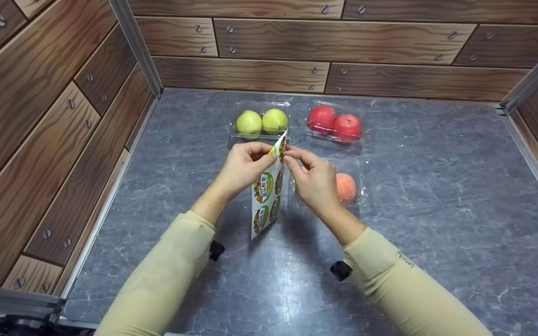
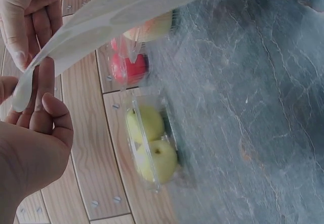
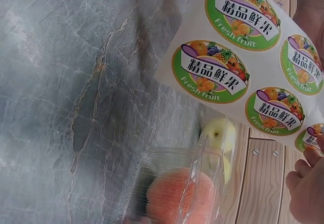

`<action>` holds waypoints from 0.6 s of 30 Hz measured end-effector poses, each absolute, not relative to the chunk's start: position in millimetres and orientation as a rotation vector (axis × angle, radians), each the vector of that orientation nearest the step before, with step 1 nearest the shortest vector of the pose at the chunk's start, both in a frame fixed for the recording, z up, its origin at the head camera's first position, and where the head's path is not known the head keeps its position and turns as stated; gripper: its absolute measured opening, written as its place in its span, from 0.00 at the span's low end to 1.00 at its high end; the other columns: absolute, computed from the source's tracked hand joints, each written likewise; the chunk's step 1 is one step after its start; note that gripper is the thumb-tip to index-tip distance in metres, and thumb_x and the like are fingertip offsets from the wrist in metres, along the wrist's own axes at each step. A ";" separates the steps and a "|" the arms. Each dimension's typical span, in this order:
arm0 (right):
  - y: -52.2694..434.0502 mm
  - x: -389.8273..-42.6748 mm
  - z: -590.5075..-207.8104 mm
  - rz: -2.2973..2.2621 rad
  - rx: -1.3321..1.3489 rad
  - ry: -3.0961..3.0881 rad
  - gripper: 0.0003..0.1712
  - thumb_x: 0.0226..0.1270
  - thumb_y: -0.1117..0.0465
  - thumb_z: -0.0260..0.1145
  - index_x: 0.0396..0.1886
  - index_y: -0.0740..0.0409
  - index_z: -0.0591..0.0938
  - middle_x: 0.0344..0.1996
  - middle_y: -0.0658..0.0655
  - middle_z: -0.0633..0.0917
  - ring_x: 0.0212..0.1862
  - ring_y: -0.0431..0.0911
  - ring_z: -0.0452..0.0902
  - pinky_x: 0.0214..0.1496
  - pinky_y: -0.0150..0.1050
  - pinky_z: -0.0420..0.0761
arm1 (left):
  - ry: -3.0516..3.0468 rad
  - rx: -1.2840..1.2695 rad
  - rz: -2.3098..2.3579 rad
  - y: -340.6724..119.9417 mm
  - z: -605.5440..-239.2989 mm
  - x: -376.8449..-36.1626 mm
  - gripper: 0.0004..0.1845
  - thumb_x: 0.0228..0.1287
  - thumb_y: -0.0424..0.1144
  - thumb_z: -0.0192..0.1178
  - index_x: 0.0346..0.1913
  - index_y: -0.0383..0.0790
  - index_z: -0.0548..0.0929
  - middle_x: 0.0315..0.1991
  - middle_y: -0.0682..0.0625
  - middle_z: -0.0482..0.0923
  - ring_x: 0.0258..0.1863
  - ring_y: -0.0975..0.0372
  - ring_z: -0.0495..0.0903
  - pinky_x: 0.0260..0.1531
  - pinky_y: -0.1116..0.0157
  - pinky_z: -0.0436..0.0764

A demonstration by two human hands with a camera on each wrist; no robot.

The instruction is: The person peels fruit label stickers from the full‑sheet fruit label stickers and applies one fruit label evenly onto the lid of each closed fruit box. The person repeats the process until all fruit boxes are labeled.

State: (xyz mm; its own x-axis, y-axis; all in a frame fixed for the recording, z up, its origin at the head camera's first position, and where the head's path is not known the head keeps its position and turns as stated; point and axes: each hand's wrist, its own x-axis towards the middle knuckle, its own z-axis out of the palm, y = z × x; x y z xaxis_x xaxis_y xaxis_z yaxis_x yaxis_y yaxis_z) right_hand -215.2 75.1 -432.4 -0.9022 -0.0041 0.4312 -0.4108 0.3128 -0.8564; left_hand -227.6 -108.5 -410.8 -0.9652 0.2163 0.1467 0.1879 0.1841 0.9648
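Both hands meet above the table's middle: the left hand [image 1: 243, 165] pinches the top edge of a sticker sheet [image 1: 266, 196], while the right hand [image 1: 313, 179] pinches a sticker at that same upper corner, fingers curled. The sheet hangs upright, a glossy white backing bearing oval green-rimmed labels printed with fruit and "Fresh fruit". Behind it, clear plastic clamshell boxes rest on the grey marbled table [image 1: 437, 196]: one with two green apples [image 1: 262, 122], one with two red apples [image 1: 334, 123], one with a peach [image 1: 345, 187].
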 end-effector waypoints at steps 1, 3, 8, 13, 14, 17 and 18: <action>75.0 -215.2 -432.5 1.622 0.367 -2.235 0.08 0.72 0.64 0.74 0.45 0.62 0.93 0.53 0.59 0.90 0.60 0.52 0.87 0.65 0.36 0.81 | 2.404 0.410 1.946 -108.5 -411.0 -227.5 0.10 0.75 0.34 0.64 0.49 0.31 0.91 0.36 0.48 0.88 0.28 0.65 0.79 0.27 0.70 0.78; 75.0 -215.4 -432.8 1.633 0.364 -2.231 0.07 0.71 0.65 0.74 0.45 0.62 0.93 0.53 0.59 0.90 0.59 0.51 0.87 0.64 0.35 0.81 | 2.400 0.408 1.949 -108.2 -411.6 -227.8 0.11 0.74 0.34 0.64 0.49 0.31 0.91 0.37 0.48 0.88 0.30 0.65 0.79 0.29 0.70 0.78; 74.8 -215.8 -433.7 1.657 0.386 -2.206 0.07 0.70 0.66 0.75 0.44 0.62 0.93 0.52 0.59 0.91 0.59 0.51 0.87 0.64 0.37 0.81 | 2.389 0.388 1.970 -106.2 -412.7 -228.6 0.12 0.73 0.33 0.62 0.49 0.29 0.91 0.41 0.45 0.90 0.36 0.64 0.84 0.38 0.69 0.82; 74.8 -215.6 -434.1 1.689 0.396 -2.199 0.07 0.70 0.66 0.75 0.44 0.63 0.93 0.51 0.59 0.91 0.58 0.51 0.87 0.63 0.36 0.82 | 2.391 0.385 1.977 -106.0 -413.2 -228.7 0.12 0.71 0.32 0.62 0.49 0.28 0.91 0.41 0.43 0.91 0.36 0.64 0.85 0.38 0.69 0.84; 74.7 -215.6 -434.1 1.698 0.396 -2.199 0.07 0.70 0.66 0.75 0.44 0.63 0.93 0.52 0.59 0.91 0.58 0.51 0.87 0.63 0.36 0.82 | 2.390 0.383 1.980 -106.2 -413.4 -228.6 0.12 0.71 0.31 0.62 0.49 0.28 0.91 0.41 0.43 0.91 0.36 0.64 0.85 0.38 0.70 0.83; 74.4 -215.1 -433.5 1.722 0.393 -2.204 0.07 0.71 0.66 0.74 0.45 0.64 0.93 0.52 0.59 0.91 0.58 0.51 0.87 0.62 0.36 0.83 | 2.382 0.373 1.985 -106.9 -413.9 -228.4 0.12 0.70 0.31 0.63 0.48 0.29 0.91 0.40 0.44 0.91 0.35 0.65 0.84 0.36 0.70 0.83; 74.3 -214.8 -433.2 1.724 0.389 -2.208 0.07 0.71 0.66 0.74 0.45 0.64 0.93 0.52 0.59 0.91 0.58 0.50 0.87 0.61 0.36 0.83 | 2.377 0.371 1.986 -107.1 -414.1 -228.2 0.12 0.70 0.31 0.63 0.48 0.29 0.91 0.40 0.44 0.91 0.35 0.65 0.84 0.36 0.70 0.83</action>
